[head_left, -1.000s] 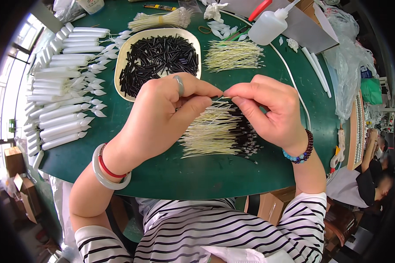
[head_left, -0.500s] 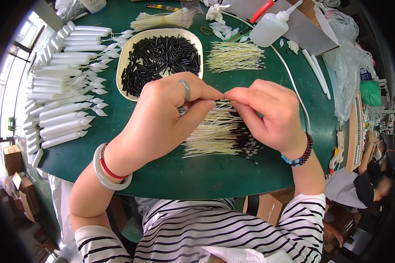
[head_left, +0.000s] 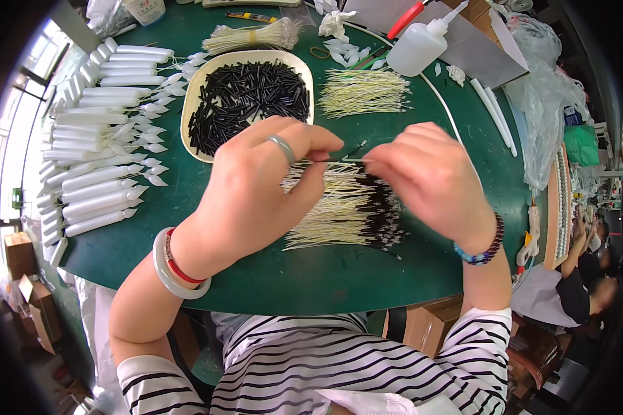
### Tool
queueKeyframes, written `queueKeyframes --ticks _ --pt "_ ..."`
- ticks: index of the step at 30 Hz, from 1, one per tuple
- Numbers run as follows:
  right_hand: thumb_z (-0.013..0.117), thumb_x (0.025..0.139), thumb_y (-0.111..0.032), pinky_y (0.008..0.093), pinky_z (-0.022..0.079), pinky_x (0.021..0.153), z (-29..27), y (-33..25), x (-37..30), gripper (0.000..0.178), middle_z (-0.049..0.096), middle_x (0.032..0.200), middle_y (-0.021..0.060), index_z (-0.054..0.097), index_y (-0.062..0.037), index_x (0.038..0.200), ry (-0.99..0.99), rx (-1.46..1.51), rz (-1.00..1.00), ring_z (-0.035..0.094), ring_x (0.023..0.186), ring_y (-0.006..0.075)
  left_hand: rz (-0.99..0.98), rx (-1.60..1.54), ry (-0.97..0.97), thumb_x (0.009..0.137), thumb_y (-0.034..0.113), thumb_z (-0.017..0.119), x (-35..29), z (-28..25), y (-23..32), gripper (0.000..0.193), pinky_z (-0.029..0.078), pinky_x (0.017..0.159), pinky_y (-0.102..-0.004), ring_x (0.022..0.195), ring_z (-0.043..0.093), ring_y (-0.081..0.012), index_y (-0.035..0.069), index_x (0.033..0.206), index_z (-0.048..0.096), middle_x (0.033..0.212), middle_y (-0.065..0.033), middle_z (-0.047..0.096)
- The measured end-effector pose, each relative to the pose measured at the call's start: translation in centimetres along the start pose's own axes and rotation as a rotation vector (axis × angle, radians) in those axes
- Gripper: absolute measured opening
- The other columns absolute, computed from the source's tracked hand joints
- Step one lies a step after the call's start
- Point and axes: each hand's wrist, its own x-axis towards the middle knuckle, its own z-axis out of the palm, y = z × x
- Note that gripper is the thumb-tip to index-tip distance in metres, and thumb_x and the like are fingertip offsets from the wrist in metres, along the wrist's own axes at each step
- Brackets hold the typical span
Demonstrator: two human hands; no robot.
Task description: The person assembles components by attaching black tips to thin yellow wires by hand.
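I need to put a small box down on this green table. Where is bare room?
Bare cloth along the table's near edge, below the pale stick pile, and between the left hand and white tubes. The far side around the tray is crowded.

- One view only, from a camera worn on the person's head, so no second view shares any part of the scene.
- It looks steeply down and forward over the striped shirt (head_left: 304, 366) onto the round green table (head_left: 311, 277).
- It sits close: the left hand (head_left: 256, 194) and right hand (head_left: 429, 180) fill the middle.
- The fisheye lens bends the table rim and darkens the corners; the window side lies at the left, a seated co-worker (head_left: 581, 283) at the right edge.
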Motion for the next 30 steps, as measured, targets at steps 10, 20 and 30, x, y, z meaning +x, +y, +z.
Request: queueKeyframes --ticks 10,20,30 --pt "0.07 0.073 -0.008 0.0339 0.044 0.066 0.9 0.7 0.3 0.008 0.059 0.067 0.0062 0.062 -0.0048 0.075 0.196 0.084 -0.056 0.057 0.065 0.025 0.115 0.199 0.035 0.068 -0.006 0.073 0.0 -0.1 -0.4 0.021 0.05 0.058 -0.0276 0.065 0.063 -0.0199 0.003 0.086 0.067 0.074 -0.0073 0.066" --pt "0.068 0.081 -0.01 0.0249 0.048 0.072 -0.5 3.8 -0.6 0.012 0.065 0.079 0.0072 0.063 -0.0006 0.087 0.064 0.614 0.258 0.062 0.075 0.0138 0.023 0.064 -0.01 0.072 -0.006 0.068 -0.4 0.3 -0.7 0.013 0.048 0.057 -0.0296 0.064 0.061 -0.0219 0.002 0.082 0.064 0.072 -0.0089 0.062" --pt "0.067 0.078 -0.014 0.0348 0.045 0.074 4.6 7.9 0.4 0.008 0.061 0.079 0.0024 0.062 -0.0076 0.077 0.327 -0.281 0.11 0.058 0.081 0.0231 0.142 0.209 -0.172 0.069 -0.002 0.072 -0.2 1.3 -1.5 0.015 0.048 0.065 -0.0341 0.072 0.061 -0.0249 0.003 0.081 0.066 0.075 -0.0083 0.063"
